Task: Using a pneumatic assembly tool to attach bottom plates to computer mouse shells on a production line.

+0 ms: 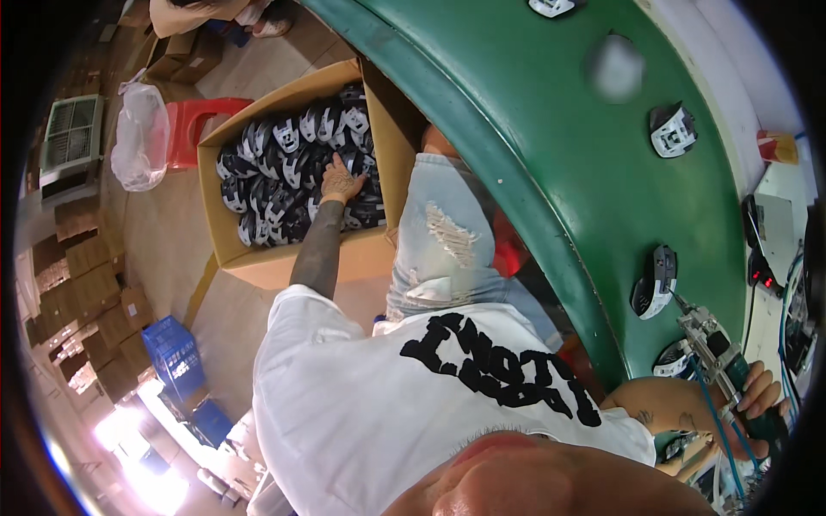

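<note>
My left hand (pixel 340 181) reaches into a cardboard box (pixel 225 252), fingers spread over rows of black-and-white shells shaped like computer mice (pixel 258 185). It touches the pieces near the box's right side, and I see none lifted. At the lower right my right hand (pixel 759 400) is wrapped round a power screwdriver (pixel 707 334) with a metal head and a green body. The screwdriver's tip is close to a black mouse-shaped piece (pixel 656 282) on the green work surface (pixel 551 155). Beside the tool's head, another such piece (pixel 673 357) is partly hidden.
Another black-and-white piece (pixel 673 131) lies farther up the green surface, and one (pixel 552 7) is cut off at the top. A red stool (pixel 191 129) and a clear plastic bag (pixel 139 138) stand left of the box. Blue hoses (pixel 714 404) hang by the screwdriver. Stacked cartons (pixel 95 267) line the left.
</note>
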`<state>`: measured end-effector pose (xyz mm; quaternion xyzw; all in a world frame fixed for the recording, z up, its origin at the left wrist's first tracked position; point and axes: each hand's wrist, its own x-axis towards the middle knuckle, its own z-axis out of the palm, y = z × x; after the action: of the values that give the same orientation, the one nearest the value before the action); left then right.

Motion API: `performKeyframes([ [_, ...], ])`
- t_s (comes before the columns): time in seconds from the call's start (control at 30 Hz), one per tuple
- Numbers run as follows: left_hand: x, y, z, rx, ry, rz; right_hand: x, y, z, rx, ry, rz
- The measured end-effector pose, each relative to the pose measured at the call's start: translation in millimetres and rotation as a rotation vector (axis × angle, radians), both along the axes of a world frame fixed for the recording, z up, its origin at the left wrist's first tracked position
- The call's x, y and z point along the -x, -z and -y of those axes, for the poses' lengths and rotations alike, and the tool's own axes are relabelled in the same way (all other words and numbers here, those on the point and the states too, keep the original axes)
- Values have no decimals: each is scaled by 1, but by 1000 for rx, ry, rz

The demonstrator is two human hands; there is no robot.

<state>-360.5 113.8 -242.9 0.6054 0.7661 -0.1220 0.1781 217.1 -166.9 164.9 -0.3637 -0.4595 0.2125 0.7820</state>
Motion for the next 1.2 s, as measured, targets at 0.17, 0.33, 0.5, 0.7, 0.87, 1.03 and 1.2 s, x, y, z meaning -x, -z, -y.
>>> performKeyframes([
  [0.17, 47, 6, -20, -114, 62, 168, 21, -4, -21, -27, -103, -24],
  [0.33, 20, -130, -63, -505, -124, 566, 23, -6, -12, 29, 16, -29],
  [0.5, -117, -270, -182, -816, 244, 915, 18, -10, -21, -47, 82, -13],
  [0.7, -241, -273, -372, -1154, 534, 376, 12, 4, -35, 59, 136, -20],
  [0.87, -310, -216, -440, -870, 436, 311, -11, -20, -8, 264, 88, 278],
  [1.03, -293, -219, -449, -824, 585, 235, -28, -7, -16, 230, 87, 242],
  [1.2, -264, -274, -440, -438, 787, 200, -36, -4, -19, 221, 72, 220],
])
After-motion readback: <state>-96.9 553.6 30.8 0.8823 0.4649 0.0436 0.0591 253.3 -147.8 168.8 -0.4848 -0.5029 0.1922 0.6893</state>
